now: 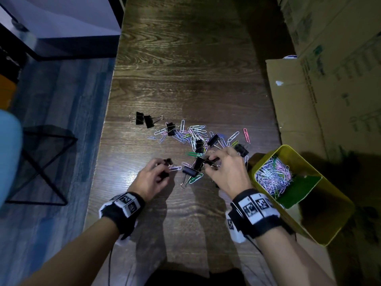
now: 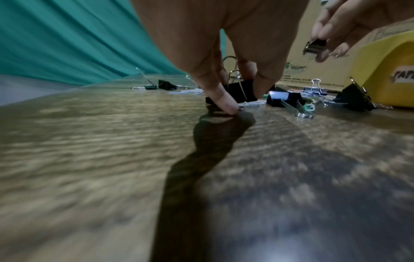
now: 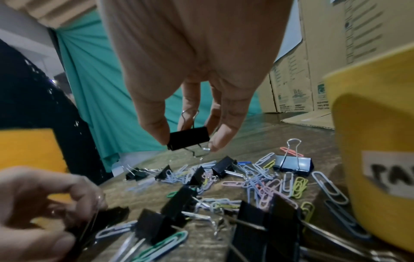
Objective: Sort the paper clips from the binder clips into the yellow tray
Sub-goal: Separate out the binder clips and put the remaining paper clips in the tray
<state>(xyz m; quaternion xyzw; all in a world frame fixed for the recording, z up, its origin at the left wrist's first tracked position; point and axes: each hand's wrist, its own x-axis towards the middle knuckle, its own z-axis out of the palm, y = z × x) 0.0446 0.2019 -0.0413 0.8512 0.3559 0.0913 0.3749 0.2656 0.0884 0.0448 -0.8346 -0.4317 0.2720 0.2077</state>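
Head view, looking down on a dark wooden table [image 1: 185,58]. Nearest, the left hand [image 1: 151,178] curls its fingers round a black binder clip [image 1: 168,162] held low against the wood, likely to pull it clear of the pile. Beside it, the right hand [image 1: 225,170] pinches another black binder clip [image 3: 189,138] between thumb and fingertips, lifted above the table, probably to free the paper clips tangled under it. Just beyond both hands lies the mixed heap of coloured paper clips [image 1: 195,133] and more binder clips. To the right, the yellow tray [image 1: 338,203] already holds many paper clips in its far compartment; its near compartment shows a green floor. Cardboard boxes [image 1: 329,69] stand behind.
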